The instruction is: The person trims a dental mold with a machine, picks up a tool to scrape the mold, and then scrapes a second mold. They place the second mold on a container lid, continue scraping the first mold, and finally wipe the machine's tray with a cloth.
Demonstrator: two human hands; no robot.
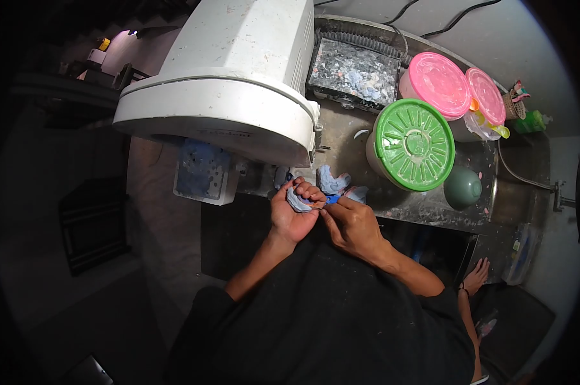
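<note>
My left hand [293, 215] is closed around a pale blue, horseshoe-shaped plaster dental cast [297, 201], its fingers curled over the top. In my right hand [357, 228] is a small tool with a blue handle [332, 199], gripped between thumb and fingers. Its thin tip points at the cast, close to the left fingertips; whether it touches cannot be made out. Just beyond my hands, another pale blue cast [333, 181] lies on the counter. A further bluish piece [356, 194] sits partly hidden behind my right hand.
A large white machine [219, 109] overhangs the left, with a white tray [224, 187] below it. At the right stand a green-lidded tub [413, 146], pink-lidded tubs [439, 85] and a grey-green bowl [463, 187]. Another person's hand [475, 277] rests at the lower right.
</note>
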